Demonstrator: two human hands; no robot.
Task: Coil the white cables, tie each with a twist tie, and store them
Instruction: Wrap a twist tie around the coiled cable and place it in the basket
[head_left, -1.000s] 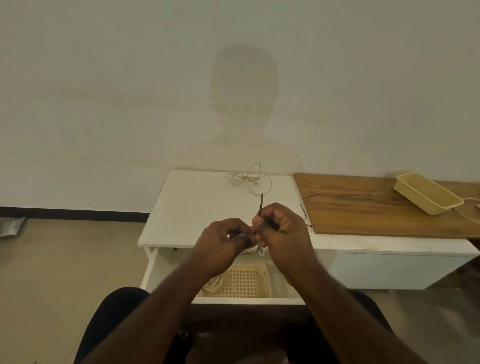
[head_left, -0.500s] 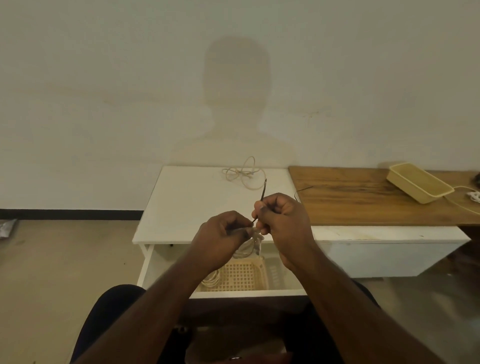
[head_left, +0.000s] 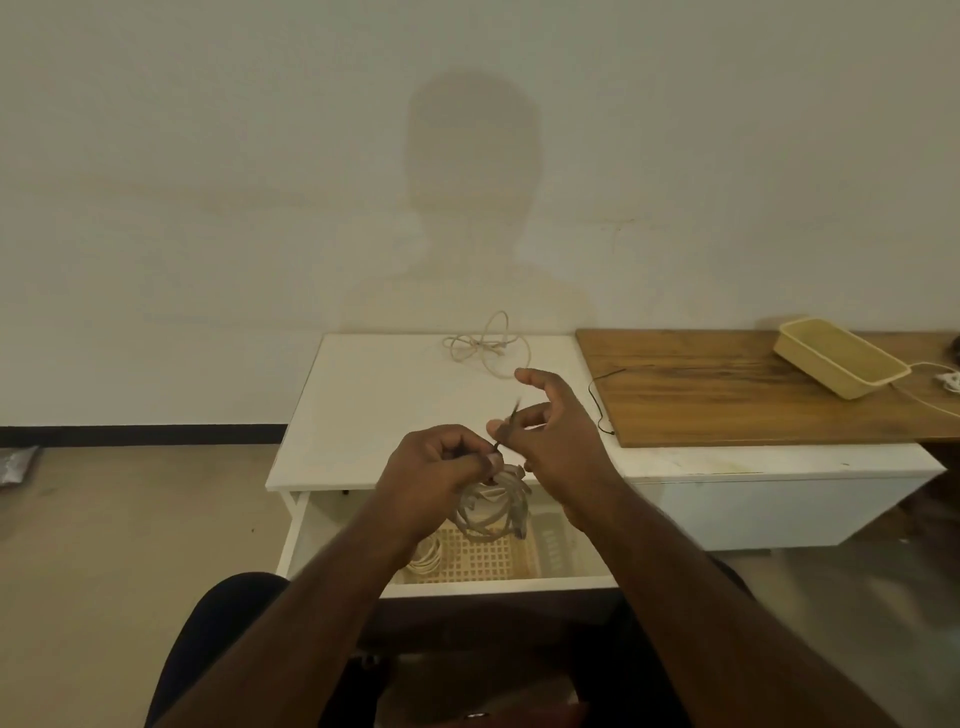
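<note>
White cabinet (head_left: 363, 405) with a white open drawer (head_left: 498, 584). Inside the drawer, a pale yellow basket (head_left: 483, 558) with a square grid pattern, holding a white coil (head_left: 427, 558). Held cable (head_left: 493, 506), off-white; its tie (head_left: 506, 428), dark. Loose cable (head_left: 485, 345) on the cabinet top, cream-white. Board (head_left: 753, 395), brown with darker wood-grain streaks; a thin black wire (head_left: 597, 400) at its left edge. Tray (head_left: 841, 358), pale yellow. Wall (head_left: 208, 182), off-white with a grey shadow (head_left: 472, 176); skirting (head_left: 140, 435), black. Floor (head_left: 104, 519), beige.
</note>
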